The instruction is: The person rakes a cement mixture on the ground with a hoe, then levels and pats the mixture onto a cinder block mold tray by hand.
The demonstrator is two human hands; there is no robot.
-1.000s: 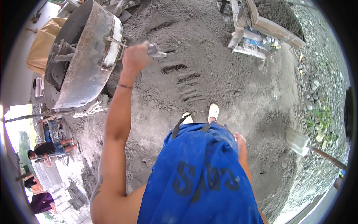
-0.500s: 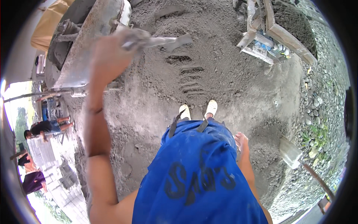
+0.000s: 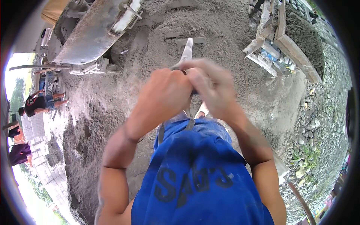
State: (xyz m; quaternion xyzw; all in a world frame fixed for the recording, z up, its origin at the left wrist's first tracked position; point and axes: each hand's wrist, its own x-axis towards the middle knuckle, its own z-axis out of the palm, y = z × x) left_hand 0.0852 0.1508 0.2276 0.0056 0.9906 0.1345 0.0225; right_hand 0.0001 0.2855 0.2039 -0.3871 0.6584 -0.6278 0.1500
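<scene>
Far left we see other people [image 3: 37,105] standing at the rim, well apart from us. Upper left, a grey concrete mixer drum [image 3: 90,33] sits tilted on the sand pile [image 3: 150,48]. Centre: our left hand [image 3: 165,93] is wrapped tight around a tool handle, touching our right hand [image 3: 212,88], also closed on it, blurred. The tool [image 3: 186,50] runs up from both fists, its flat metal head lying on the sand ahead. Below, our blue shirt [image 3: 195,176]. Upper right, a wooden frame [image 3: 285,41]; far right, gravel [image 3: 318,120].
</scene>
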